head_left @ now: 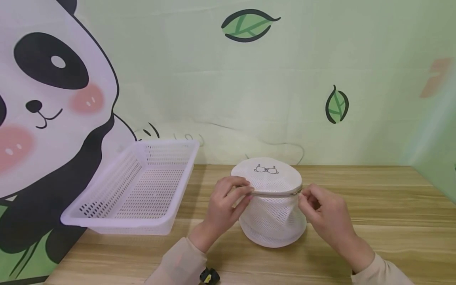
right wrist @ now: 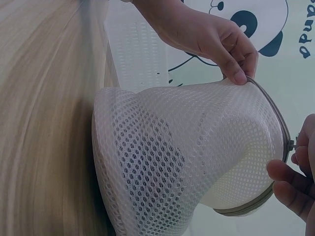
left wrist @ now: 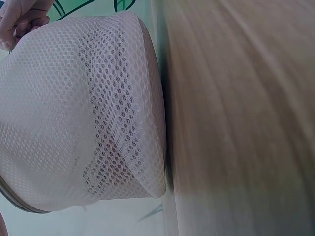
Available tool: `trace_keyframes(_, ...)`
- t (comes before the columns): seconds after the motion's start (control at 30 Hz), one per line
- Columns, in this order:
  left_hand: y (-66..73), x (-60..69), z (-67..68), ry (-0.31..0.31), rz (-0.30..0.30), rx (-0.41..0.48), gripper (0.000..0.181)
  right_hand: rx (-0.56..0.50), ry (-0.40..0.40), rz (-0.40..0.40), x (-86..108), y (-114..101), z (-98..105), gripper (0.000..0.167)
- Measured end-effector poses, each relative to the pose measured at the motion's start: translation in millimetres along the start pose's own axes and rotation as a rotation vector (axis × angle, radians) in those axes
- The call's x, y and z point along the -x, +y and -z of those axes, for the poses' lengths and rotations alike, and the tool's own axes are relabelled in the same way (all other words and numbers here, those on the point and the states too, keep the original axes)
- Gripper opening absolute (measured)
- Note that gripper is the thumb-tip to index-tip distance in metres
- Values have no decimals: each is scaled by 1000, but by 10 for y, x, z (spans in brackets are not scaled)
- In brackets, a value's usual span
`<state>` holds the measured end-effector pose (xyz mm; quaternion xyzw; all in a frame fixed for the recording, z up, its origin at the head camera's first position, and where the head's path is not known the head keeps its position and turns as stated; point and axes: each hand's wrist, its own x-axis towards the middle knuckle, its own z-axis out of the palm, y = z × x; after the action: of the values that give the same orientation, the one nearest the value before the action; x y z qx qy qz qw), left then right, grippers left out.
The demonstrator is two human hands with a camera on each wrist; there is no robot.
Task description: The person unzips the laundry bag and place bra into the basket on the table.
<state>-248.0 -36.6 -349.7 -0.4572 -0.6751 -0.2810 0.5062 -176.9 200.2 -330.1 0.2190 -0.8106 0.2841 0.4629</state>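
A white mesh laundry bag (head_left: 272, 221) stands upright on the table, its round lid printed with a small bra drawing (head_left: 266, 169). A grey-brown zipper (head_left: 274, 194) runs round the top edge. My left hand (head_left: 226, 200) pinches that edge at its left side, fingers on top and thumb below. On the other side my right hand (head_left: 325, 211) has its thumb and finger at the zipper pull (right wrist: 292, 145), pinching it. The right wrist view shows part of the zipper edge gaping near that hand. Darker patches show through the mesh; what they are, I cannot tell.
A white perforated plastic basket (head_left: 165, 221) stands on the table to the left of the bag. Behind the wooden table (head_left: 392, 237) rises a pale green backdrop (head_left: 303, 51) with a panda and leaves. A small black object (head_left: 209, 276) lies by the left sleeve.
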Motion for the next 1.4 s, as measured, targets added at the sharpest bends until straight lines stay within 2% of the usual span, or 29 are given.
trace_keyframes(0.5, -21, 1, 3, 17, 0, -11, 22, 11, -3, -26, -5, 10, 15, 16)
trace_keyframes(0.73, -39, 4, -1, 20, 0, -21, 22, 18, 10, -15, -5, 23, 8, 16)
trace_keyframes(1.1, -42, 11, 8, -3, 35, -28, 21, -8, 10, 1, 9, 10, -9, 16)
trace_keyframes(1.4, -71, 18, 7, 11, 29, -45, 23, -23, 8, 4, 16, -1, -23, 16)
